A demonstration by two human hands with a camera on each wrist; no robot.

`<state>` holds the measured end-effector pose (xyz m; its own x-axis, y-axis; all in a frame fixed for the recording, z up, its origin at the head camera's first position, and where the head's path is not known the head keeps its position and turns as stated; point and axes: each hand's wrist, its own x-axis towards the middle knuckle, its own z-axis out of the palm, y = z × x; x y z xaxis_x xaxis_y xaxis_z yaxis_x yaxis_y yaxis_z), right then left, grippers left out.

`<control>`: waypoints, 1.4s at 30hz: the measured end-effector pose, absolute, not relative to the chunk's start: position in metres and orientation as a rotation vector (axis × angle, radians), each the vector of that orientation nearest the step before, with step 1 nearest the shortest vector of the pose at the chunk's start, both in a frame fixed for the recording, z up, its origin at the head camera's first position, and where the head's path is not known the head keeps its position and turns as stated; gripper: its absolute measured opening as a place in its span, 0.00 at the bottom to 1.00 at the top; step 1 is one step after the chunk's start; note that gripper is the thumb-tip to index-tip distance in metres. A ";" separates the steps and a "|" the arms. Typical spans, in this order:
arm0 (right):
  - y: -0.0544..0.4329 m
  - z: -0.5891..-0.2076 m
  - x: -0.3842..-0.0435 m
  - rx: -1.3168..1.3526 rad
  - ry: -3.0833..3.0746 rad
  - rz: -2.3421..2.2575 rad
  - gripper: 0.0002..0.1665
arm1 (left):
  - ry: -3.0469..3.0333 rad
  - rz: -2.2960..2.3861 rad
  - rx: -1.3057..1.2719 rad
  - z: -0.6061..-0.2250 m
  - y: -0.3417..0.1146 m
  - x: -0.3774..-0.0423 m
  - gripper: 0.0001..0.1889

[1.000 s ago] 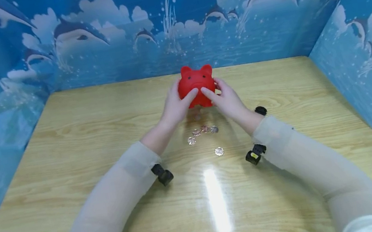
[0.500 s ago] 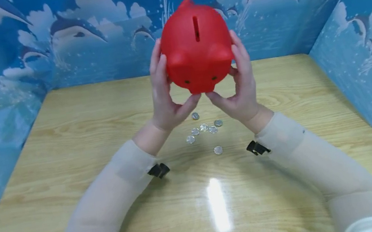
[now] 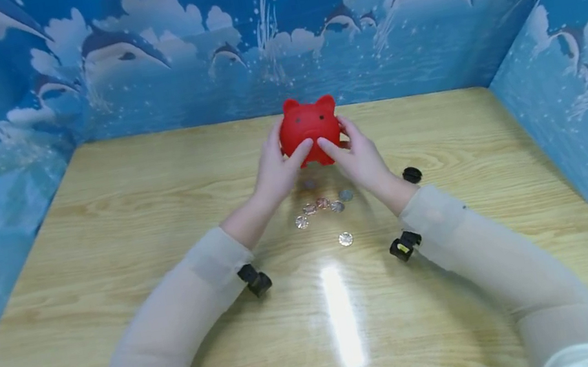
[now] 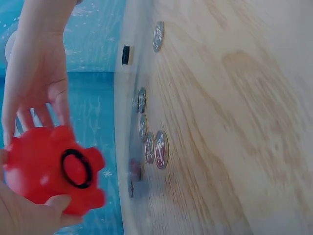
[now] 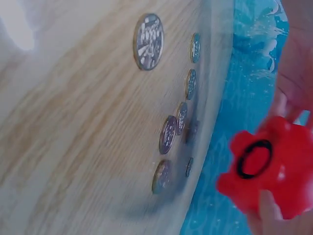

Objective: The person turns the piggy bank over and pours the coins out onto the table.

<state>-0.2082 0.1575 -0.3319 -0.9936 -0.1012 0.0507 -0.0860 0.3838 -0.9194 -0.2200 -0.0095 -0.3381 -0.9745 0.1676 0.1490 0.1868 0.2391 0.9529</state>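
Both hands hold a red piggy bank point(image 3: 310, 131) above the far part of the table, face toward the head camera. My left hand point(image 3: 275, 164) grips one side and my right hand point(image 3: 358, 156) the other, both thumbs on its front. A black ring point(image 4: 76, 168) shows on its underside in both wrist views, and its feet stick out around it. Several coins lie below on the table, among them a nearer single coin point(image 3: 346, 239) and a row with a coin point(image 3: 302, 222) at its left end. Above the row, a coin point(image 5: 189, 167) lies almost under the bank.
A black round piece point(image 3: 412, 175) lies on the wooden table point(image 3: 132, 238) beside my right wrist. Behind the table's far edge stands a blue dolphin-printed backdrop point(image 3: 183, 91), which also runs along both sides. Black cameras point(image 3: 255, 280) are strapped to the wrists.
Half a second ago the piggy bank was raised toward the camera, its slot showing; now it is back low and farther off. One more coin shows at the right of the row than a second ago.
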 end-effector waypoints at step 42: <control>0.150 -0.311 -0.186 -1.280 2.905 -2.124 0.49 | -1.679 -1.417 -1.050 -0.319 -0.016 -0.206 0.43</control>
<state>-0.1855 0.1503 -0.3112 -0.5792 -0.1051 0.8084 -0.8022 0.2499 -0.5422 -0.2064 -0.0162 -0.3193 -0.4334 0.1455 0.8894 0.9012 0.0761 0.4267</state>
